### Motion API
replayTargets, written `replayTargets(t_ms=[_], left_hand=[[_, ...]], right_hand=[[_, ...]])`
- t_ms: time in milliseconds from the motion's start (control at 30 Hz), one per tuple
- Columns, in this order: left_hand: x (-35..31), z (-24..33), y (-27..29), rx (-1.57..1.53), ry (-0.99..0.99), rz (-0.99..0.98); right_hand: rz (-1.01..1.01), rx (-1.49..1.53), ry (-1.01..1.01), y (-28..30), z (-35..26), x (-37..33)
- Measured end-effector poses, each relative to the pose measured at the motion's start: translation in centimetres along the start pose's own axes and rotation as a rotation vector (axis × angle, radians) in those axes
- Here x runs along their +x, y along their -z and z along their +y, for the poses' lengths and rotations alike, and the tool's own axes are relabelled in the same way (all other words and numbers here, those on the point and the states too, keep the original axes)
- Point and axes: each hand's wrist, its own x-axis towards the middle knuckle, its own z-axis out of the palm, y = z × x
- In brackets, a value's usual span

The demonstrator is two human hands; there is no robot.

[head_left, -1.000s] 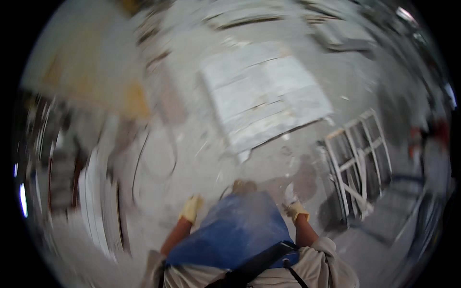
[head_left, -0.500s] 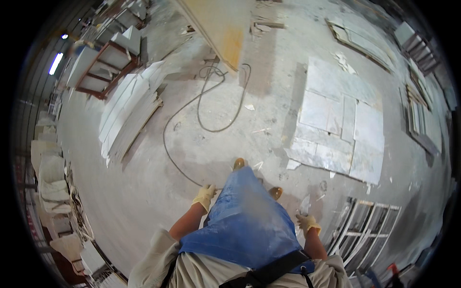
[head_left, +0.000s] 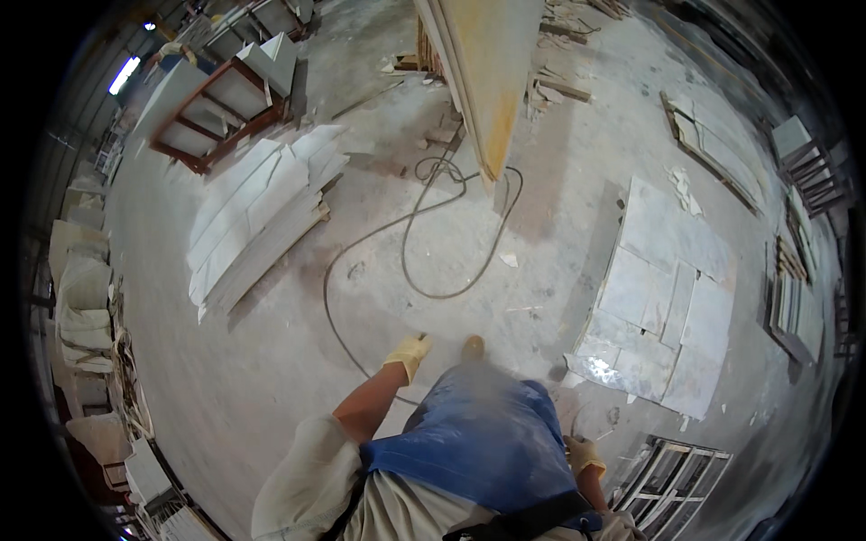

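Observation:
My left hand [head_left: 409,355], in a pale yellow glove, is raised ahead of my blue apron [head_left: 478,433]. Its fingers are curled closed, with a small dark spot at their tips that I cannot identify. A dark hose or cable [head_left: 329,302] loops over the floor and passes below my left forearm. At my right side, close to the apron's edge, hangs my right hand [head_left: 585,453], also gloved. Its fingers are loosely bent and slightly apart, and no held thing shows. One brown shoe tip [head_left: 474,346] pokes out beyond the apron.
Upright slabs [head_left: 492,90] stand ahead, near the cable's coil. White slabs [head_left: 248,212] lie stacked at left, beside a reddish-brown frame [head_left: 216,117]. Pale slab pieces [head_left: 654,307] cover floor at right. A metal rack [head_left: 672,487] stands near right; broken scraps [head_left: 684,191] lie farther off.
My left hand has swung forward and up, while my right hand has drawn back beside the apron. The view has shifted: slabs and cable sit lower and farther right, and just one shoe shows.

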Motion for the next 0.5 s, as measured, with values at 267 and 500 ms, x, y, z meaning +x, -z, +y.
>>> replayTargets(t_ms=[267,500], left_hand=[[5.1,14.3,3.2,0.038,-0.252,0.083],[-2.4,39.4,5.0,-0.072,-0.838,0.119]], right_hand=[[0.142,-0.423,0.156,-2.1,7.3,10.4],[0.053,-0.12,-0.115,-0.3,-15.0,-0.7]])
